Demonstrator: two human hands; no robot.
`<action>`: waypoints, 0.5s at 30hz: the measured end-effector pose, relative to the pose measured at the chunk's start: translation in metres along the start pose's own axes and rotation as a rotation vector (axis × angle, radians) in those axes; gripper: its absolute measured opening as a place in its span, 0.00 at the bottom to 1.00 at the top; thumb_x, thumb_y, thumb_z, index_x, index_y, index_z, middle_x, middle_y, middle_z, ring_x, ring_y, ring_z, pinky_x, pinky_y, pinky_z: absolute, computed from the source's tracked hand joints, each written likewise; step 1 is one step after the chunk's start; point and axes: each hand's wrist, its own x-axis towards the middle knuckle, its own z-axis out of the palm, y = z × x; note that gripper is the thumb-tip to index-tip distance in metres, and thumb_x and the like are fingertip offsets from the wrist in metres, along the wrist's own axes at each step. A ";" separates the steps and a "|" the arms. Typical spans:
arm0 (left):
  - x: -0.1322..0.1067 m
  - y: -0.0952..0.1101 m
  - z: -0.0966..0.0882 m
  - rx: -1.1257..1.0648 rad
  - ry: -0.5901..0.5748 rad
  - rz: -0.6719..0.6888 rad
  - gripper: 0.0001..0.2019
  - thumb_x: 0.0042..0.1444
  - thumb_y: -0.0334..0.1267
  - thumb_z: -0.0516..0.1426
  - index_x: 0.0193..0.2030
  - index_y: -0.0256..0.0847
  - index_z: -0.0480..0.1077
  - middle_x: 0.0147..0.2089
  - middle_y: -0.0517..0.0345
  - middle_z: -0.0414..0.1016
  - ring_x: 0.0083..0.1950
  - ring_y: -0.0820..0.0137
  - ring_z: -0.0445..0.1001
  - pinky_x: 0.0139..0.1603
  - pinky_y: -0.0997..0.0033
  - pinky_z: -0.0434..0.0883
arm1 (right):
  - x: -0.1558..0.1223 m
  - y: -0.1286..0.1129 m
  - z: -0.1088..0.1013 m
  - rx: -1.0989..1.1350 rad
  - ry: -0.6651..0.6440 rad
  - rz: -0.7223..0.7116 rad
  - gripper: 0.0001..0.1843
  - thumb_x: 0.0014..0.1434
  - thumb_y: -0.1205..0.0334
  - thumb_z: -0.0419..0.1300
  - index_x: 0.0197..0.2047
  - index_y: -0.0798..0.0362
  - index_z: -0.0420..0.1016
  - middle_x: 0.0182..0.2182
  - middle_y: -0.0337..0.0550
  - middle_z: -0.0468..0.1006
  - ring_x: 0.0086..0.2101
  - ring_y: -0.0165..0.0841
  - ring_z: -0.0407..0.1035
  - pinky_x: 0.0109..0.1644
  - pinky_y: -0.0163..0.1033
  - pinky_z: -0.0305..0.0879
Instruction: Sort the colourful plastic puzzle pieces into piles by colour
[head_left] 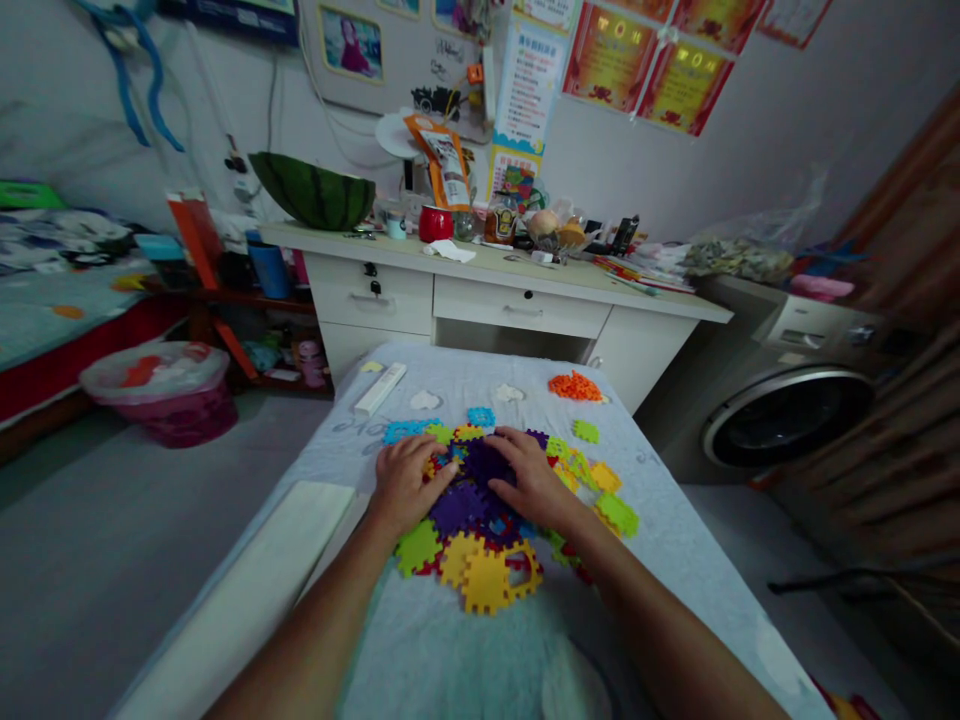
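Observation:
A heap of flat, notched plastic pieces (480,545) in yellow, purple, green, red and blue lies on a table under a pale cloth (420,650). My left hand (405,480) rests palm down on the left side of the heap, fingers curled over the pieces. My right hand (529,478) lies on the right side, fingers bent onto a purple piece (484,465) between both hands. Whether either hand grips a piece is hidden under the fingers. Blue pieces (409,430) lie just beyond my left hand. An orange cluster (575,386) sits at the far right.
A white bar (379,388) lies at the far left of the cloth, white pieces (425,400) beside it. A white desk (517,300) with a halved watermelon (311,192) stands behind. A washing machine (787,400) is at right, a pink bin (161,390) at left.

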 end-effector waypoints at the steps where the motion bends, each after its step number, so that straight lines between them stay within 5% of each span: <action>1: -0.001 0.004 -0.003 0.013 0.015 0.022 0.15 0.59 0.50 0.55 0.45 0.46 0.74 0.54 0.53 0.75 0.58 0.56 0.68 0.60 0.47 0.59 | -0.005 -0.003 0.002 -0.053 -0.024 -0.023 0.29 0.56 0.63 0.62 0.61 0.47 0.67 0.66 0.51 0.56 0.63 0.45 0.52 0.65 0.56 0.52; 4: -0.003 0.017 -0.014 0.003 -0.022 0.135 0.15 0.59 0.51 0.56 0.45 0.45 0.74 0.53 0.52 0.75 0.58 0.57 0.67 0.60 0.48 0.59 | -0.015 -0.007 0.002 -0.182 -0.063 0.002 0.22 0.57 0.64 0.62 0.56 0.45 0.73 0.67 0.48 0.54 0.64 0.47 0.49 0.64 0.59 0.50; 9: -0.012 0.034 -0.017 -0.077 -0.276 0.267 0.19 0.53 0.54 0.61 0.46 0.44 0.73 0.52 0.52 0.75 0.54 0.58 0.70 0.57 0.54 0.64 | -0.031 0.008 -0.013 -0.275 -0.090 0.145 0.17 0.58 0.67 0.60 0.51 0.47 0.76 0.65 0.50 0.58 0.62 0.47 0.52 0.62 0.58 0.52; 15: -0.009 0.026 -0.006 -0.022 -0.227 0.227 0.10 0.58 0.46 0.58 0.38 0.43 0.73 0.48 0.52 0.75 0.51 0.60 0.70 0.54 0.57 0.65 | -0.048 0.016 -0.023 -0.346 -0.047 0.275 0.19 0.55 0.70 0.58 0.49 0.51 0.77 0.63 0.54 0.61 0.62 0.50 0.52 0.64 0.58 0.50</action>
